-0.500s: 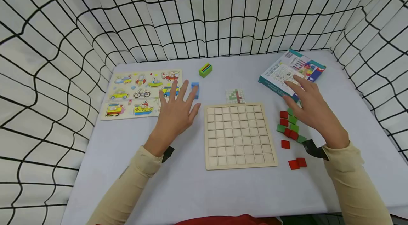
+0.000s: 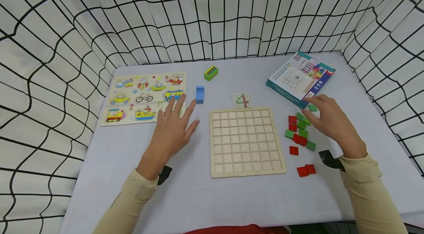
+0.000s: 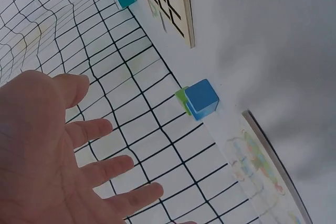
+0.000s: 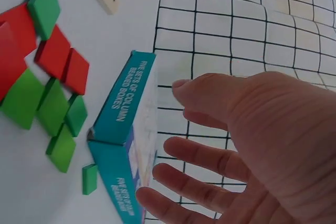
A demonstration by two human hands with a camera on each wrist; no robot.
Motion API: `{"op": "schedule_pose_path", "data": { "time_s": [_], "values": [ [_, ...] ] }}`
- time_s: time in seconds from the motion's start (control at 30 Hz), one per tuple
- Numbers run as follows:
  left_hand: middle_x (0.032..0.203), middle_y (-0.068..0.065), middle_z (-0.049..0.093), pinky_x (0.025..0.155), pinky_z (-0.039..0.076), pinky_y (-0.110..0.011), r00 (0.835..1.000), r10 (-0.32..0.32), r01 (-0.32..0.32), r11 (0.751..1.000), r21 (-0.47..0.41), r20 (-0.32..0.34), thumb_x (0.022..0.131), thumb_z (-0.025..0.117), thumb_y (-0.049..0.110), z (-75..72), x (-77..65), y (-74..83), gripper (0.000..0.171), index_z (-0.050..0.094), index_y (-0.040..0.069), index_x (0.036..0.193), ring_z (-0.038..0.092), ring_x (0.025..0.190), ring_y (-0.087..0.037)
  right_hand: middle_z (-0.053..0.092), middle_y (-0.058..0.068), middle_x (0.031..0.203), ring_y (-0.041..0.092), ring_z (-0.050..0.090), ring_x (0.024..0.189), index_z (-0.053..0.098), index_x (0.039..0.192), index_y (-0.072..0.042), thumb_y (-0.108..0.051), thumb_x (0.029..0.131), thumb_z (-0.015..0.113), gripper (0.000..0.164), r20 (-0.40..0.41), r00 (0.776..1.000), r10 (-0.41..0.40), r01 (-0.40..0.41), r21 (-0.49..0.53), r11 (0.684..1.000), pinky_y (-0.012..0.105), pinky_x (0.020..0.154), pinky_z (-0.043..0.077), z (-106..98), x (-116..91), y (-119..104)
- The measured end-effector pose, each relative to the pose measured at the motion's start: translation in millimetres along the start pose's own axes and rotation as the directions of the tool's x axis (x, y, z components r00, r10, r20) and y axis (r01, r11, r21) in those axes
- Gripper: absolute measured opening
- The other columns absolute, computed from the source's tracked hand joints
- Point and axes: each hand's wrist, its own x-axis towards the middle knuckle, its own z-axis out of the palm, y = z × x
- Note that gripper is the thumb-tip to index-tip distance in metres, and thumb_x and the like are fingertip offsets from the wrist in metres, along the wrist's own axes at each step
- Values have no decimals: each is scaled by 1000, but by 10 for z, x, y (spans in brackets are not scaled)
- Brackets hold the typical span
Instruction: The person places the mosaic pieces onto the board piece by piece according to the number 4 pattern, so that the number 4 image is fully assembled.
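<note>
My left hand [image 2: 169,131] hovers with spread fingers near the right edge of the picture puzzle board [image 2: 129,118], holding nothing. A blue block [image 2: 200,95] stands just beyond its fingertips. Over the right side of the table, my right hand [image 2: 334,123] has loosely bent fingers with nothing between them; it is beside the green tiles [image 2: 303,133] and red tiles [image 2: 293,150]. The teal and white box [image 2: 294,75] lies just past its fingers. Between the hands is a wooden grid board [image 2: 246,142] with bare squares.
A small pattern card [image 2: 241,100] lies against the grid board's far edge. Farther back is a green block [image 2: 211,73] with coloured stripes. Black wire mesh [image 2: 212,20] stands along the back and sides of the white table.
My left hand has drawn back toward me and left, uncovering the blue block. My right hand has moved off the box, nearer to me, and more green tiles show.
</note>
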Motion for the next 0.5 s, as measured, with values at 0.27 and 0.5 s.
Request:
{"op": "schedule_pose_path", "data": {
  "time_s": [0.27,0.5],
  "values": [
    [176,-16,29,114,36,-82,997,42,-40,998,-45,62,107,61,48,208,-256,29,68,39,23,166,31,158,-52,56,39,139,57,49,126,63,141,7,-16,102,72,46,55,998,38,-38,-2,999,73,101,50,112,32,185],
    [175,-14,35,117,35,-80,970,211,-202,976,-80,119,102,68,51,331,-346,-12,73,44,21,164,30,161,-49,56,41,135,58,47,124,65,137,11,-12,101,71,42,49,997,54,-54,-20,998,74,105,47,219,98,361]
  ]
}}
